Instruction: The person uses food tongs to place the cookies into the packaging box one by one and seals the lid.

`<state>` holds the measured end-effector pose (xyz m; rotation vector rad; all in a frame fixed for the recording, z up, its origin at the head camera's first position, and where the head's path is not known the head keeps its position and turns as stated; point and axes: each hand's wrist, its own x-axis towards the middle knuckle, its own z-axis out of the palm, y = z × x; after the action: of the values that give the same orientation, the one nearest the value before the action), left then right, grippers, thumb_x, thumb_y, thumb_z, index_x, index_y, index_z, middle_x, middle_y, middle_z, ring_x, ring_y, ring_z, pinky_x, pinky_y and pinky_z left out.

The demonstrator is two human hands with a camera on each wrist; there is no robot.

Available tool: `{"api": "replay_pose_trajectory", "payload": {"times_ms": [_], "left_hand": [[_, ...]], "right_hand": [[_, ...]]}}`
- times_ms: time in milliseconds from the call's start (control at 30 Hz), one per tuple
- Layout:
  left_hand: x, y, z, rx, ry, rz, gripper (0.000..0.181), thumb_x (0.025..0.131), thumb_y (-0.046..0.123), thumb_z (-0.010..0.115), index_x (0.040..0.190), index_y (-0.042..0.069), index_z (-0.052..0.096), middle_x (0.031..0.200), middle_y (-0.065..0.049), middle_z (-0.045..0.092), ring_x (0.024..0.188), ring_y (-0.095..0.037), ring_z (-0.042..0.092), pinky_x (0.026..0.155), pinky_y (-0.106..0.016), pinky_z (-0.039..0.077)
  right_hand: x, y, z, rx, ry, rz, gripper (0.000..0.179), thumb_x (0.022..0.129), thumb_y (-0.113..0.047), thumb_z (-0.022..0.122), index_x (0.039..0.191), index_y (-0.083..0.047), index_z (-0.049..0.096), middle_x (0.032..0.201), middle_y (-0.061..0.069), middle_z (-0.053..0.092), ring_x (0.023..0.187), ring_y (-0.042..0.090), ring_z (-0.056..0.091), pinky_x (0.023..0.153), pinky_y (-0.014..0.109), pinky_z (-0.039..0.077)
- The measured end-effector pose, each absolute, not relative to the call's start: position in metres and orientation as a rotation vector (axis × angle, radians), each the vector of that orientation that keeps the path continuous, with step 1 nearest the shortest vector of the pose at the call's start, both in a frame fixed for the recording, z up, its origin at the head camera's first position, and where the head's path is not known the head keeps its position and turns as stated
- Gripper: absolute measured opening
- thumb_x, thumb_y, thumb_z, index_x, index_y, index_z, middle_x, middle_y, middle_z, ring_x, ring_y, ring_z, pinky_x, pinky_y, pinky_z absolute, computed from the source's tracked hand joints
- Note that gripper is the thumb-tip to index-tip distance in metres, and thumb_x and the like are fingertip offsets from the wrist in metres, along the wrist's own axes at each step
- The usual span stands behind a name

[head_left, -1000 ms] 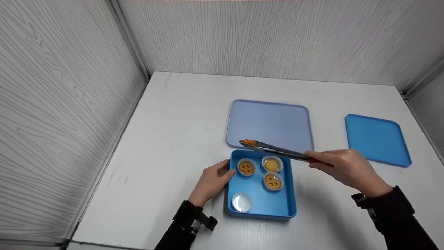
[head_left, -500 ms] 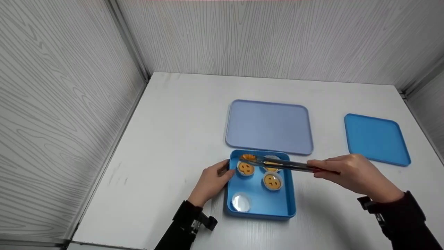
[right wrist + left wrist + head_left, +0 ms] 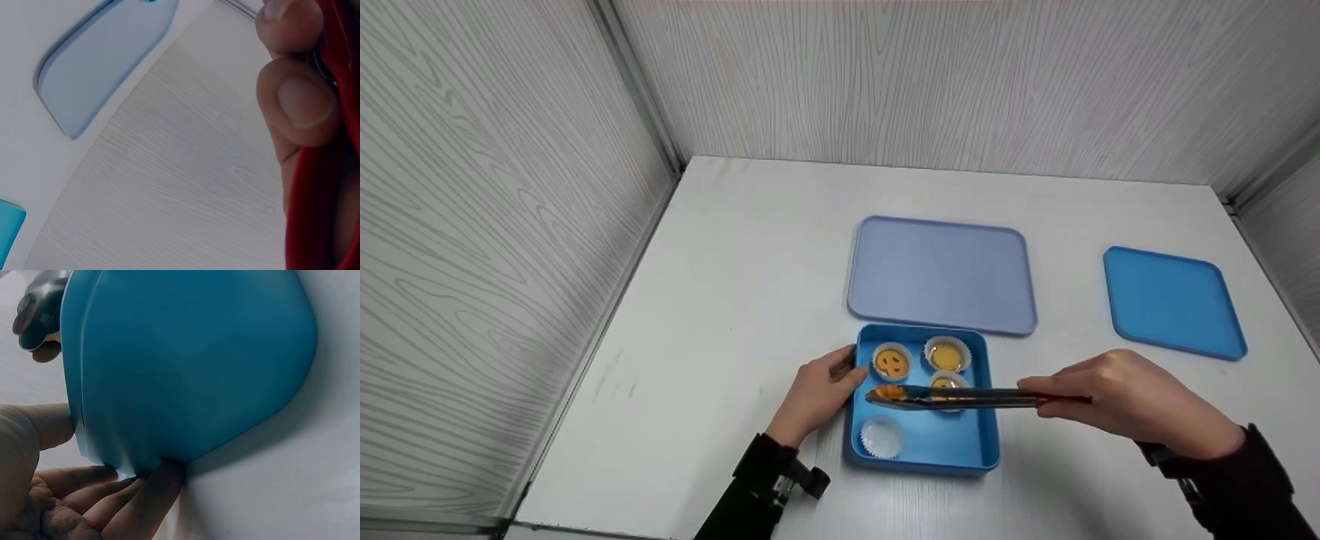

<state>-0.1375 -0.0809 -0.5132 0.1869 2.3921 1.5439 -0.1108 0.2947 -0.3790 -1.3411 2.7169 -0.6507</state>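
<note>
My left hand (image 3: 823,390) holds the left wall of a blue box (image 3: 922,442), thumb at the rim and fingers against the outside. In the left wrist view the box side (image 3: 185,365) fills most of the picture. Inside are paper cups: one with a button-like cookie (image 3: 892,364), one with a plain yellow round (image 3: 946,355), another button cookie partly behind the tongs, and an empty white cup (image 3: 882,437) at the front left. My right hand (image 3: 1132,401) grips tongs (image 3: 997,398) with red handles (image 3: 315,208). Their tips hold a small orange ridged piece (image 3: 889,392) over the box.
A lavender tray (image 3: 941,274) lies right behind the box. Further right is a flat blue tray or lid (image 3: 1176,301). Wood-patterned panels (image 3: 885,82) wall in the white table at the back and sides.
The tongs with the orange piece have moved toward me, from the box's back edge to over its middle. My right hand has come down with them. My left hand has stayed in place.
</note>
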Motion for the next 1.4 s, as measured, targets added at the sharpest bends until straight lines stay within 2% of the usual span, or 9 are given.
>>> {"api": "replay_pose_trajectory", "payload": {"times_ms": [467, 833, 1400], "left_hand": [[-0.137, -0.081, -0.513, 0.183, 2.399, 1.543, 0.066, 0.103, 0.043, 0.059, 0.154, 0.003, 0.045, 0.151, -0.016, 0.052, 0.137, -0.029, 0.054, 0.115, -0.043, 0.043], [-0.137, -0.081, -0.512, 0.181, 2.408, 1.544, 0.066, 0.103, 0.043, 0.060, 0.154, 0.004, 0.045, 0.151, -0.015, 0.052, 0.139, -0.029, 0.051, 0.117, -0.044, 0.041], [-0.136, -0.081, -0.511, 0.182, 2.401, 1.550, 0.064, 0.104, 0.041, 0.060, 0.154, 0.004, 0.045, 0.151, -0.016, 0.053, 0.137, -0.029, 0.053, 0.116, -0.044, 0.042]], "right_hand": [[-0.107, 0.283, -0.377, -1.351, 2.627, -0.568, 0.029, 0.087, -0.015, 0.082, 0.116, -0.016, 0.080, 0.091, -0.009, 0.078, 0.068, -0.011, 0.058, 0.056, 0.008, 0.048], [-0.105, 0.269, -0.376, -1.444, 2.648, -0.409, 0.027, 0.082, -0.013, 0.086, 0.109, -0.015, 0.082, 0.087, -0.007, 0.078, 0.071, -0.002, 0.069, 0.060, 0.015, 0.055], [-0.104, 0.267, -0.375, -1.416, 2.818, -0.110, 0.026, 0.079, -0.018, 0.088, 0.104, -0.019, 0.078, 0.072, -0.009, 0.073, 0.054, -0.003, 0.055, 0.050, 0.017, 0.048]]}}
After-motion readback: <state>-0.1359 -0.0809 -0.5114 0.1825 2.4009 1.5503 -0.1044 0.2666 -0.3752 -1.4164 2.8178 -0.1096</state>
